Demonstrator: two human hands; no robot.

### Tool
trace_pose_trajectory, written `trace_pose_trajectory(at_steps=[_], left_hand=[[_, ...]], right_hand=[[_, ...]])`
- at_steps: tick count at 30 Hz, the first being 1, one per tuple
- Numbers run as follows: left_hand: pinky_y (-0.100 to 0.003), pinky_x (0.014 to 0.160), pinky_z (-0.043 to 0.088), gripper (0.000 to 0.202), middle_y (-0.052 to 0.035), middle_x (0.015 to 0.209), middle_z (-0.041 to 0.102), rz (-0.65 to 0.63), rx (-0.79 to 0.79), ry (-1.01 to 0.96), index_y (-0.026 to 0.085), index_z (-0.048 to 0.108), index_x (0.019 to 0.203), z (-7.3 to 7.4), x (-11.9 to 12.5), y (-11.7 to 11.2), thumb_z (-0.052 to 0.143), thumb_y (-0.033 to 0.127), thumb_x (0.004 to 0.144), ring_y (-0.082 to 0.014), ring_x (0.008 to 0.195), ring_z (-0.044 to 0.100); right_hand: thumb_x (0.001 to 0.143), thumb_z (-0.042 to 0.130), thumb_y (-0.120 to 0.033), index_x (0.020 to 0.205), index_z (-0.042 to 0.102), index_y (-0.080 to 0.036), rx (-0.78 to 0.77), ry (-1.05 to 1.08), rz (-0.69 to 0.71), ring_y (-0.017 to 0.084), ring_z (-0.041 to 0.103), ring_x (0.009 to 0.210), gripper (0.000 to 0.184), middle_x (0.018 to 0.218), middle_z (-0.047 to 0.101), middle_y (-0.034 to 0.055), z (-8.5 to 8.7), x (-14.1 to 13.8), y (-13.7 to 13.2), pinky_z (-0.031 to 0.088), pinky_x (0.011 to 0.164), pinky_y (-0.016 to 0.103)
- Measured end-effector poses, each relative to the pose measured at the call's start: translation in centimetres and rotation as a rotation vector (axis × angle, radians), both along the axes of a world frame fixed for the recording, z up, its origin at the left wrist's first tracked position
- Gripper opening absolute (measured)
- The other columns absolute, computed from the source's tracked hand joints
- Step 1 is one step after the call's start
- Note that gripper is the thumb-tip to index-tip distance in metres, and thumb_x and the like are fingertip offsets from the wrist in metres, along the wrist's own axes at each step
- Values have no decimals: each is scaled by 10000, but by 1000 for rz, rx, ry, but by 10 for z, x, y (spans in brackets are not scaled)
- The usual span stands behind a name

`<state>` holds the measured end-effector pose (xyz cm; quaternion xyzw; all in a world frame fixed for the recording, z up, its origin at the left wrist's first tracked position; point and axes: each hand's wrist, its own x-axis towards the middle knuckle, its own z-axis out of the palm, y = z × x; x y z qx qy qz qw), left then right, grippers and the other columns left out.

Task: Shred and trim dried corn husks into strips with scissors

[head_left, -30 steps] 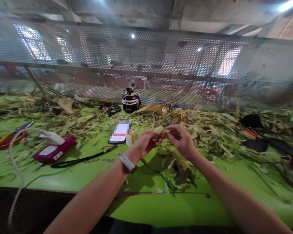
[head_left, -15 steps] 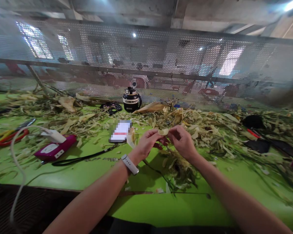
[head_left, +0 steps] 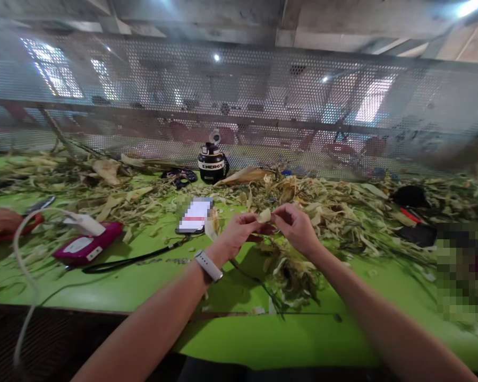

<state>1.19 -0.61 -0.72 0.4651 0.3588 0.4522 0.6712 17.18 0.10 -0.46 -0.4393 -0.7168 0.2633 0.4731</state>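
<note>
A small, pale, curled piece of corn husk [head_left: 265, 216] sits between my two hands above the table. My left hand [head_left: 237, 236], with a white watch band on its wrist, pinches it from the left. The thumb and forefinger of my right hand [head_left: 297, 229] close on its right edge. Under my hands a thin dark green strand runs down to the right. Just below my right hand lies a tangled bundle of dried husk [head_left: 297, 281]. Part of a whitish husk strip [head_left: 212, 225] shows behind my left wrist.
A phone [head_left: 195, 215] with a black strap, a magenta power box [head_left: 88, 246] with a white plug and cable, and a black jug [head_left: 212, 164] stand around. Husk scraps [head_left: 342, 212] cover the back. Another person's hand [head_left: 2, 220] touches an orange-handled tool at left. Perforated metal screen [head_left: 242, 90] behind.
Another person's hand has come in at the left, over the orange-handled tool. My fingers have shifted slightly, and the husk piece is tilted more upright. The view has moved a little.
</note>
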Motion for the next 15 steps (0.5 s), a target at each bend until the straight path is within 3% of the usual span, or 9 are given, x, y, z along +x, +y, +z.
trace_pose_trajectory(at_steps=[3, 10, 15], left_hand=[[-212, 565, 464, 290, -39, 759, 698, 52, -42, -46, 150, 668, 726, -2, 0, 2, 806, 291, 513, -145, 685, 652], [-166, 510, 454, 270, -24, 683, 681, 56, -103, -135, 138, 671, 693, -3, -2, 6, 821, 199, 477, -95, 581, 620], [-156, 495, 444, 259, -21, 640, 666, 22, -103, -100, 126, 670, 689, -1, -2, 3, 819, 211, 495, -90, 571, 610]], right_hand=[[745, 569, -342, 719, 539, -183, -40, 48, -9, 95, 441, 494, 164, 568, 517, -29, 0, -1, 0, 347, 449, 215], [694, 587, -365, 702, 533, -168, -231, 203, -29, 69, 427, 357, 204, 493, 524, -48, 11, 0, -1, 348, 349, 196], [677, 598, -293, 806, 568, -161, -280, 185, 98, 76, 503, 438, 188, 577, 595, -31, 12, 3, -1, 414, 400, 187]])
